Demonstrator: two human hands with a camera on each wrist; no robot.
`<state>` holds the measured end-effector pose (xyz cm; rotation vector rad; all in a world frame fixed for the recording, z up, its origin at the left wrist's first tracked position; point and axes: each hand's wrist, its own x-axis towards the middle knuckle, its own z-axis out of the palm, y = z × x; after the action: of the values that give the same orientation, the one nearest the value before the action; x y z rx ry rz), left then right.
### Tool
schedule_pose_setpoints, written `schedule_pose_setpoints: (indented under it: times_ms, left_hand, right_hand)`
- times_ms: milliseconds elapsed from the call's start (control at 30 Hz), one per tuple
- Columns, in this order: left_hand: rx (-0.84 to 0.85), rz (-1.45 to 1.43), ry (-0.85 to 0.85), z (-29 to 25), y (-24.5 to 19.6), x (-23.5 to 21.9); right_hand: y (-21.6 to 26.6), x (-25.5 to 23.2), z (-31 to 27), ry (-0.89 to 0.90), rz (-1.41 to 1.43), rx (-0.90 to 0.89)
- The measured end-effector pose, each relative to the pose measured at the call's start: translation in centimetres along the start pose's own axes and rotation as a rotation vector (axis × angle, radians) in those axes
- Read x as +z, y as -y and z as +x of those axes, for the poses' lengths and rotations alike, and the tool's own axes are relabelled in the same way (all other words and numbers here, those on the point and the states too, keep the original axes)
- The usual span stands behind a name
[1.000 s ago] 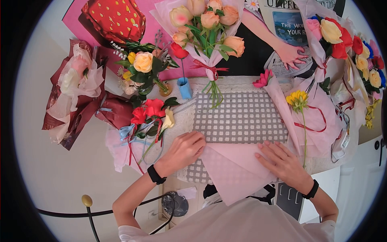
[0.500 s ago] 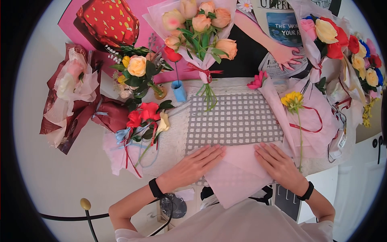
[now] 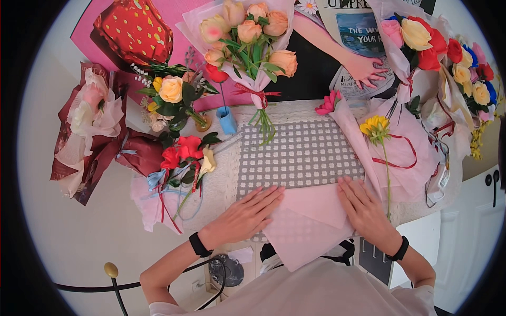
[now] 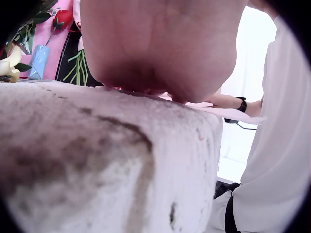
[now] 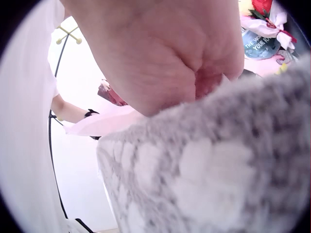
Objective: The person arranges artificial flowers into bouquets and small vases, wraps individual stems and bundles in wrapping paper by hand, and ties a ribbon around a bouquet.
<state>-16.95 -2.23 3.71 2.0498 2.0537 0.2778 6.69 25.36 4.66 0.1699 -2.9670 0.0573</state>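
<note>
Could pass low across the middle of the checked cloth (image 3: 303, 158). Would have met green stems (image 3: 266, 130) over its far-left part, and a blue holder (image 3: 226, 120) just beyond that corner. Was hemmed in at its right edge by pink wrapping (image 3: 356, 129), and at its near side by the left hand (image 3: 247, 213), pink sheet (image 3: 308, 224) and right hand (image 3: 366, 213). Could reach in from its left over the pale cover (image 3: 221, 171), short of red flowers (image 3: 184, 149).

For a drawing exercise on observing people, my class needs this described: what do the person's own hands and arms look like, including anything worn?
The left hand and right hand are ungloved, with no ring visible. Each wrist has a plain-looking black band, left and right. Pale short sleeves leave both forearms bare.
</note>
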Motion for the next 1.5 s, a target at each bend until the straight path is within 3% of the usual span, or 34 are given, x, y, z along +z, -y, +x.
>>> schedule_pose_setpoints:
  times_ms: [67,200,267,400,467,567,967,1267,1500]
  left_hand:
    - [-0.014,-0.015,0.010,0.0,-0.1,0.1]
    - [-0.013,0.037,0.025,0.1,-0.2,0.2]
    - [-0.009,0.052,0.037,0.2,-0.3,0.1]
    - [-0.031,0.039,0.049,0.4,-0.5,0.0]
    - [-0.040,0.032,0.052,0.3,-0.5,0.0]
    - [-0.035,0.037,0.045,0.2,-0.4,0.0]
    - [-0.091,-0.029,0.055,-0.5,-0.2,-0.4]
    - [-0.141,-0.024,0.075,-2.1,0.2,-2.0]
    - [-0.064,-0.080,-0.234,3.0,1.0,-2.6]
  right_hand:
    - [0.6,-1.1,-0.1,0.037,-0.120,0.027]
    - [3.2,-3.5,-0.1,0.027,-0.095,0.012]
    - [4.5,-4.1,0.5,-0.033,0.075,-0.080]
    - [6.2,-2.0,2.7,-0.004,0.117,-0.191]
    - [7.2,0.2,3.4,0.006,0.319,-0.067]
    - [7.2,3.1,3.2,0.020,0.353,0.014]
    - [4.9,1.6,0.7,0.044,0.315,0.238]
    - [4.0,0.9,-0.4,0.057,0.284,0.290]
    - [4.0,0.9,-0.7,0.015,0.283,0.288]
